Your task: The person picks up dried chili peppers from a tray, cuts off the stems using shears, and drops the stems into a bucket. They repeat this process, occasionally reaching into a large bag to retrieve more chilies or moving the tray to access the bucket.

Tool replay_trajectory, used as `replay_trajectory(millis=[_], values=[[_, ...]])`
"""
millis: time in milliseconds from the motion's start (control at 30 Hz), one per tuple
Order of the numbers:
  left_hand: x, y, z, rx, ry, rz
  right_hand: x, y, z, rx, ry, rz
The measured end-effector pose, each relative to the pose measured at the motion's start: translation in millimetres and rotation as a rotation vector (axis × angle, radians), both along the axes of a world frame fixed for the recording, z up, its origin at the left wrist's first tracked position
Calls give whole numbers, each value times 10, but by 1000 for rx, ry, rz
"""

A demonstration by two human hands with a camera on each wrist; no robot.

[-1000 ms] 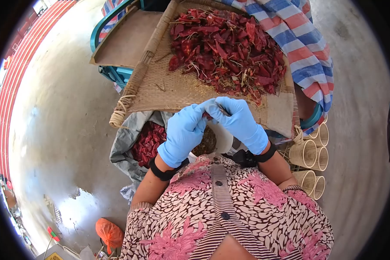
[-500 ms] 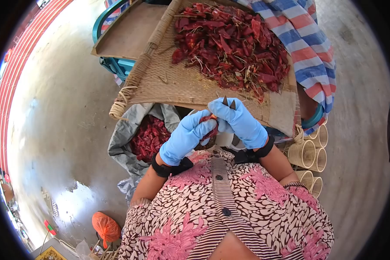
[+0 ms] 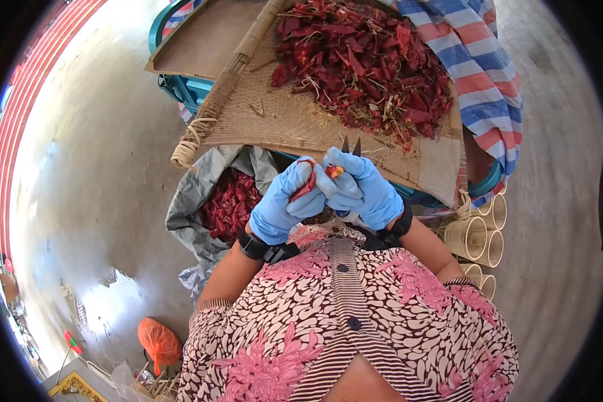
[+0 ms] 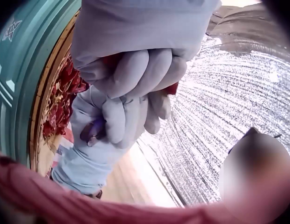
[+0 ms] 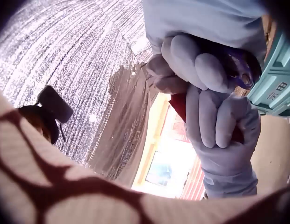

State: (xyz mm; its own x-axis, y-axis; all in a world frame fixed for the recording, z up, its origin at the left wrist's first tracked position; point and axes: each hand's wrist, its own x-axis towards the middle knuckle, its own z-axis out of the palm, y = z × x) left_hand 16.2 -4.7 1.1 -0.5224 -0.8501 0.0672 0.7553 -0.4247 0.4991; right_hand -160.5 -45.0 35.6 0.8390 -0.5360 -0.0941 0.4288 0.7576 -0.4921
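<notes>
Both hands wear blue gloves and meet in front of the chest in the head view. My left hand [image 3: 281,208] grips a dried red chili [image 3: 305,182], its fingers curled round it. In my right hand [image 3: 372,194] are small scissors [image 3: 356,147], dark pointed blades sticking out past the knuckles; their purple handle [image 5: 240,70] shows in the right wrist view. The right thumb and forefinger also pinch a chili end [image 3: 334,171] with yellow-orange inside. Just beyond the hands, a heap of dried chilies [image 3: 362,63] lies on a woven tray [image 3: 268,124].
Left of the hands, a grey sack [image 3: 181,211] holds red chili pieces [image 3: 228,204]. A striped cloth [image 3: 479,74] drapes the tray's right side. Rattan cylinders [image 3: 467,238] stand at the right. A wooden board [image 3: 208,40] lies behind left; an orange bag [image 3: 159,342] sits on the floor.
The hands, first close together over the chili, have turned and moved slightly apart, with the chili in the left and a piece in the right. The scissors' blades now point away from the body.
</notes>
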Motion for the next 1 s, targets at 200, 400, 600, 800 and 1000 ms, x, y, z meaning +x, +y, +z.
replay_trajectory(millis=[200, 400, 600, 800, 1000], values=[[229, -33, -23, -69, -57, 156, 3, 49, 235, -354, 578, -108], [872, 190, -801, -446, -1584, 408, -258, 144, -55, -1404, 1474, 168], [1275, 477, -1165, -545, -1914, 593, -793, 52, 349, -1224, 1344, -125], [895, 456, -915, -436, -1458, 360, -1666, -842, 107, -1320, 2032, -595], [490, 386, -628, -894, -1416, 70, -1927, -1315, -94, -1339, 2390, -147]])
